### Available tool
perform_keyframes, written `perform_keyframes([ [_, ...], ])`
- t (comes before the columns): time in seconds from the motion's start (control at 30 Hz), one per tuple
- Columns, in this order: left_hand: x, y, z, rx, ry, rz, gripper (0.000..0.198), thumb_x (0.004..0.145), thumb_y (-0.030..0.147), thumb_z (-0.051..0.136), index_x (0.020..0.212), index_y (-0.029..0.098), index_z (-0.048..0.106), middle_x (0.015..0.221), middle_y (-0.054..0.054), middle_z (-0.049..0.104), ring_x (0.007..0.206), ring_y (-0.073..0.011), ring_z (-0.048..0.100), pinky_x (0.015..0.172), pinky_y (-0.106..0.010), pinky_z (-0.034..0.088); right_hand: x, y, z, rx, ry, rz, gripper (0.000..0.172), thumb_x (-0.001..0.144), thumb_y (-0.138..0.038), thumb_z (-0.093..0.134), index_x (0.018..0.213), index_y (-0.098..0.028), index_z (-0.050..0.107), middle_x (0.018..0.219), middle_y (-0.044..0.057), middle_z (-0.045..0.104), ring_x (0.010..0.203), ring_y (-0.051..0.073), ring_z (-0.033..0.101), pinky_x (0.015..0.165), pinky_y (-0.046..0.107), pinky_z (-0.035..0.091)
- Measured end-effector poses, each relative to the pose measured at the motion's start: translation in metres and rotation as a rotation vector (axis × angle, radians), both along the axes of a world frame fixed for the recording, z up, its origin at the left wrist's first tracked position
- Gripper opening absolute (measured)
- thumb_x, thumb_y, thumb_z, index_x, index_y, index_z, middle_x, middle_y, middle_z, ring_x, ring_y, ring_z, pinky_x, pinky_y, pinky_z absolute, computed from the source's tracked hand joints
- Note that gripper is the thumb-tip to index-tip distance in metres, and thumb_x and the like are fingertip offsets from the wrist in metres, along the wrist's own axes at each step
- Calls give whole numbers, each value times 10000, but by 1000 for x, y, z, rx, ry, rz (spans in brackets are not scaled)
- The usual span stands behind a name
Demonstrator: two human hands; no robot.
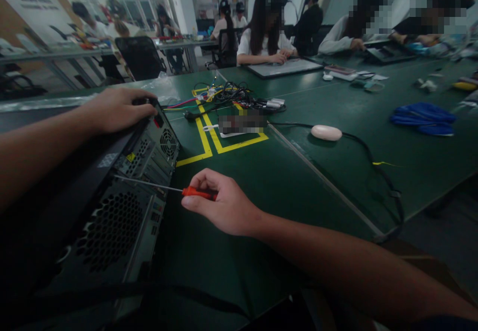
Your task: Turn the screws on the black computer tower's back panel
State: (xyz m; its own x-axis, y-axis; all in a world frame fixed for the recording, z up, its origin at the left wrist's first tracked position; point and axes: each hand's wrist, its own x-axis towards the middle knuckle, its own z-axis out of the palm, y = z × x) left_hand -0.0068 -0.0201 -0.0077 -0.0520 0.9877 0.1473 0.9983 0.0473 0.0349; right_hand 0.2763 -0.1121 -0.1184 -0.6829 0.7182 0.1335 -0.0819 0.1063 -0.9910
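A black desktop computer case (74,166) lies at the left with its grey metal rear panel facing right. My left hand (119,108) grips the far edge of this case, thumb near the panel's upper corner. In my right hand (224,204) is a screwdriver (197,192) with a red and black handle. Its long thin shaft reaches left to the rear panel, by the expansion slots. The tip touches or nearly touches the panel; exact contact is too small to make out. A round fan grille (169,143) and a honeycomb vent (112,231) show on the panel.
Tangled cables (231,94) lie on the green table (291,191) beyond my right hand, near yellow tape (242,146). A pale oval device (326,132) sits on a black cord. Blue cloth (421,118) lies at the right. Co-workers (261,42) sit across the table.
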Motion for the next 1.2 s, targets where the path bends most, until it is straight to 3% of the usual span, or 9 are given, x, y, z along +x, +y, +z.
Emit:
perform_keyframes([
  [0.4, 1, 0, 0, 7, -1, -4, 765, 824, 612, 380, 1383, 139, 603, 1376, -144, 628, 1267, -355, 569, 1097, -480, 413, 0, -1, 3, 32, -62, 2, 274, 971, -433, 576, 929, -179, 669, 803, -6, 606, 728, 126, 539, 662, 263, 414],
  [0.5, -1, 1, -1, -3, -12, 0, 753, 831, 608, 390, 1380, 140, 604, 1374, -152, 628, 1264, -358, 570, 1095, -496, 413, 0, -2, 2, 6, -9, 1, 241, 909, -422, 676, 983, -202, 612, 820, -22, 596, 726, 123, 542, 676, 261, 435],
  [0.63, -3, 2, -2, 9, -14, -24, 751, 833, 606, 396, 1376, 132, 605, 1377, -157, 628, 1268, -363, 569, 1102, -493, 405, 0, -2, 2, -12, 36, 17, 344, 797, -343, 800, 970, -217, 532, 844, -34, 602, 732, 121, 555, 720, 272, 472],
  [1.2, 3, -1, 1, 5, -2, 1, 758, 823, 594, 377, 1375, 127, 603, 1359, -144, 629, 1266, -354, 567, 1095, -484, 409, 0, 0, 0, 37, 40, 34, 276, 822, -301, 772, 946, -204, 545, 849, -23, 593, 760, 134, 557, 738, 284, 472],
])
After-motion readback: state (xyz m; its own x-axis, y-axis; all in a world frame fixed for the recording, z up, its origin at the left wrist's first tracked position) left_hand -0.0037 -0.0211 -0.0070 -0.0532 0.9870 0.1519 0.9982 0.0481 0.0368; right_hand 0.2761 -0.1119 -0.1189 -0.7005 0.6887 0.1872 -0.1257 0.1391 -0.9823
